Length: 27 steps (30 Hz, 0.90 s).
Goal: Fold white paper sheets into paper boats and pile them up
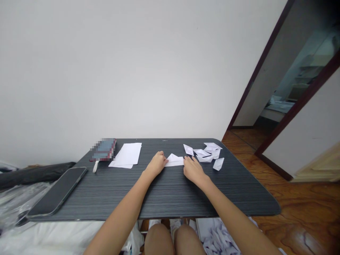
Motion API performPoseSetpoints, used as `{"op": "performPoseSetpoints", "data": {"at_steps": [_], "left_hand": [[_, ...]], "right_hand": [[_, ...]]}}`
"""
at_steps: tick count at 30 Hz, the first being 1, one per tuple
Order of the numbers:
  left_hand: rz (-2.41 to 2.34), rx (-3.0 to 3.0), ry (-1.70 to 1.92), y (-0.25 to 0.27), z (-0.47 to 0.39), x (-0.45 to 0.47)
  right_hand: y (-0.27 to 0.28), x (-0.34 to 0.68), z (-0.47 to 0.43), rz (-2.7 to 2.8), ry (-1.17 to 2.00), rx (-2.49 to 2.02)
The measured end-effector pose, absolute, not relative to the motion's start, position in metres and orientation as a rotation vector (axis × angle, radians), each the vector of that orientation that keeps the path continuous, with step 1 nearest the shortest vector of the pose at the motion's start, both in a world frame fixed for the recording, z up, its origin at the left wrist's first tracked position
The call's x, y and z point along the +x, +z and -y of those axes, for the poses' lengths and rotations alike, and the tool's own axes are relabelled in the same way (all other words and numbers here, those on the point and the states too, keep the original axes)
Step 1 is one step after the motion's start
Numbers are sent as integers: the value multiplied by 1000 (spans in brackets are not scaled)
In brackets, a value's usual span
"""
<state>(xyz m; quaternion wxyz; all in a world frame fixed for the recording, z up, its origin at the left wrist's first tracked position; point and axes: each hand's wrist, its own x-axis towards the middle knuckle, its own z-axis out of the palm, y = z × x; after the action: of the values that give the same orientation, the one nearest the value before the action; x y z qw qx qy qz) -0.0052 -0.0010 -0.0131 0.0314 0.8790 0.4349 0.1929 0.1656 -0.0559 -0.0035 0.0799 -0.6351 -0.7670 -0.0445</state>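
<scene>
Between my hands, on the dark table, lies a partly folded sheet of white paper [174, 162], with a triangular peak at its far side and a flat strip along the near side. My left hand [158, 162] has its fingers closed on the paper's left end. At the right end my right hand [193, 168] grips the paper, its fingers bent over the edge. Just beyond my right hand is a loose group of folded white paper boats [203, 153]. Off to the left of my left hand sits a small stack of white paper sheets [129, 154].
A smartphone [60, 191] rests at the table's left edge. Behind it lies a pixelated, red-edged item [105, 149] with a white strap [95, 166]. Below the table's front right are many folded white papers [221, 239]. A white wall [159, 71] stands behind; a doorway opens at right.
</scene>
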Motion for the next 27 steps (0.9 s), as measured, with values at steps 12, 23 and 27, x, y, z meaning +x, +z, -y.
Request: {"op": "performPoseSetpoints", "data": {"at_steps": [12,23,27], "left_hand": [[-1464,2514,699,-23,-2,-4],[-1472,2486,643,-21,-1,-1],[-1430,2532,788,-12,3,0]], "right_hand": [[-19,163,6,2192,126,-1644],[-22,157,5,1995,339,-1822],[-11,164,13,2018,245,-1553]]}}
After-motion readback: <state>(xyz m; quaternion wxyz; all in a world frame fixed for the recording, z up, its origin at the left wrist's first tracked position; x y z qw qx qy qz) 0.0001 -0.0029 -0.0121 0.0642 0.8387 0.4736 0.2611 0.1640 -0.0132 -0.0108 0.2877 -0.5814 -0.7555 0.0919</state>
